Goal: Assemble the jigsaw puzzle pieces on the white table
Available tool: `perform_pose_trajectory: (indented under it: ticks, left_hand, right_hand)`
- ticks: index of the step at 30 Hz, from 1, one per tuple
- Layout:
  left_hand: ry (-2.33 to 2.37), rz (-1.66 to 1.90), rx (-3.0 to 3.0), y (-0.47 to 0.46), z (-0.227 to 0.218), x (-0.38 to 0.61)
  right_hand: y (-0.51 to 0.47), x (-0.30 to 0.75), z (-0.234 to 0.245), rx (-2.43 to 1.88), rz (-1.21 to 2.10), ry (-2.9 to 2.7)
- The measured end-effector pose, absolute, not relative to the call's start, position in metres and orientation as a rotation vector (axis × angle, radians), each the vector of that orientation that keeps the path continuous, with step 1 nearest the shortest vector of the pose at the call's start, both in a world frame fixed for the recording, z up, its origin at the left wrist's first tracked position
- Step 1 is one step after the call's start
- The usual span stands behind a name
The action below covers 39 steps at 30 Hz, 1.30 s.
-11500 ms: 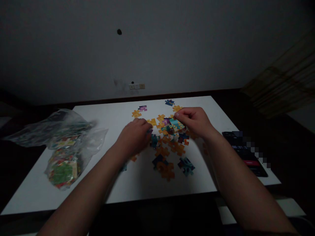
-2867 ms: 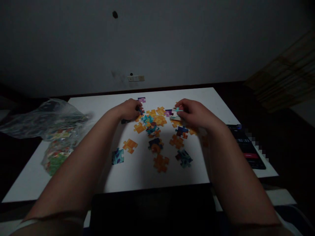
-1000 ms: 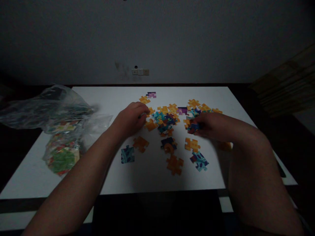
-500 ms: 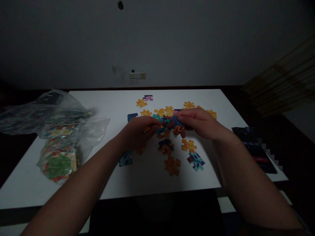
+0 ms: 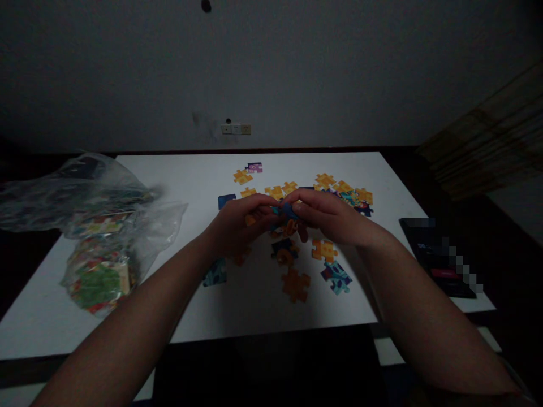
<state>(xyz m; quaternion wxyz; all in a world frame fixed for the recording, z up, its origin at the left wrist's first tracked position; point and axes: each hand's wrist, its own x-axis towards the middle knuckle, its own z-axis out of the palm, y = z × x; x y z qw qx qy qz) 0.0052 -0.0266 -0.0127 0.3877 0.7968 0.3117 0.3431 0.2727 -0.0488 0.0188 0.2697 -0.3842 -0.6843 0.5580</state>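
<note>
My left hand [image 5: 244,220] and my right hand [image 5: 333,216] meet above the middle of the white table [image 5: 250,322]. Between their fingertips is a blue puzzle piece [image 5: 289,211], pinched by my right hand. My left fingers close on its left side; the teal bit there is partly hidden. Orange and dark puzzle pieces show just under the hands. Nearer me lie an orange puzzle piece [image 5: 296,285], a teal and purple piece [image 5: 336,277], a yellow-orange piece [image 5: 324,250] and a dark piece with an orange ring [image 5: 285,251].
Clear plastic bags [image 5: 99,277] with colourful pieces cover the table's left side. A dark tablet-like slab [image 5: 441,260] lies near the right edge. More puzzle pieces [image 5: 324,181] spread behind my hands, and a pink-purple piece [image 5: 255,168] lies at the back. A wall socket [image 5: 236,129] is beyond.
My right hand has moved left with the blue piece, up to my left fingertips. Pieces at the back right that it covered now show. The view has shifted slightly.
</note>
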Motion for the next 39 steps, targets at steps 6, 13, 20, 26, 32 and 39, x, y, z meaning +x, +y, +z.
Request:
perform_pose_trajectory:
  ticks: [6,13,20,26,32,39]
  left_hand:
    - [0.81,0.891,1.737,-0.024,-0.022,0.01]
    - [1.007,1.031,1.455,-0.012,-0.019,0.004]
    - [1.006,1.092,1.354,-0.013,-0.022,0.007]
    - [0.913,1.129,1.269,-0.015,-0.021,0.009]
    - [0.812,1.109,1.258,-0.017,-0.025,0.013]
    - [0.774,1.067,1.235,-0.023,-0.019,0.016]
  right_hand:
    - [-0.048,0.269,0.014,-1.309,1.214,-2.046]
    - [-0.052,0.274,0.022,-1.223,1.008,-2.593]
    - [-0.062,0.262,0.025,-1.173,1.071,-2.601]
    - [-0.052,0.277,0.025,-1.18,1.142,-2.353]
    - [-0.044,0.283,0.014,-1.127,1.353,-2.118]
    - [-0.042,0.274,0.016,-1.132,1.161,-1.597]
